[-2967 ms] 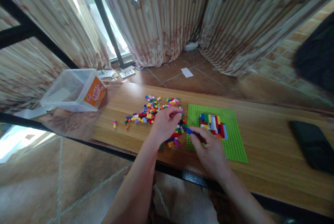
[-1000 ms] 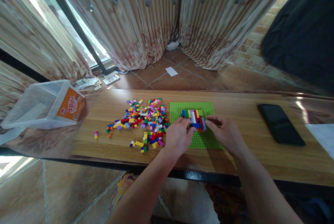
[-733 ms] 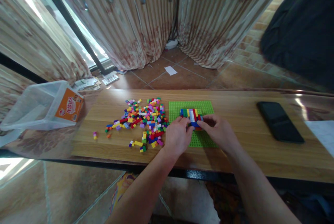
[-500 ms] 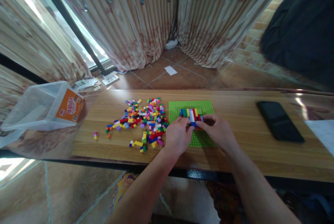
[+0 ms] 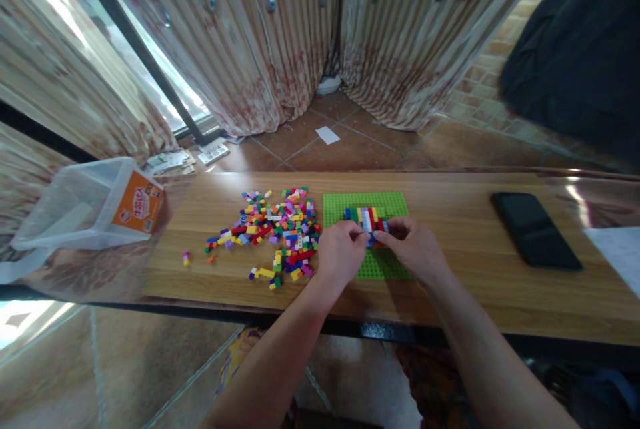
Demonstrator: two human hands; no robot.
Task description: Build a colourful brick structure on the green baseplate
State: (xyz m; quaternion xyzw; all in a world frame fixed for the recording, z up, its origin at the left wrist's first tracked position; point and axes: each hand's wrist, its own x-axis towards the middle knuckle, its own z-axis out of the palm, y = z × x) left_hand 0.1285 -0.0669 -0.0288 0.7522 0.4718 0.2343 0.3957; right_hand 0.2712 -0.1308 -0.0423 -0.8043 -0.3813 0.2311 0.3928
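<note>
A multicoloured assembly of toy building bricks (image 5: pixel 367 217), with blue, green, yellow, white and red pieces in rows, sits on a green studded baseplate (image 5: pixel 333 202). My left hand (image 5: pixel 341 254) is closed at its near left side, thumb and forefinger pinched against a blue brick at the front edge. From the right, my right hand (image 5: pixel 414 250) grips the assembly's near right corner between thumb and fingers. My fingertips hide part of the front row. Left of the baseplate lies a loose pile of small bricks (image 5: pixel 295 222) in many colours.
On the wooden table (image 5: pixel 465 216), a black phone (image 5: pixel 536 232) lies at right beside a white paper (image 5: pixel 617 252). A clear plastic bin (image 5: pixel 75 206) with an orange label stands far left. A few stray bricks (image 5: pixel 187 258) lie near it. Curtains (image 5: pixel 280 49) hang beyond the table.
My left fingers have drawn closer together at the assembly's front edge. My right hand has barely moved, and the view has shifted slightly.
</note>
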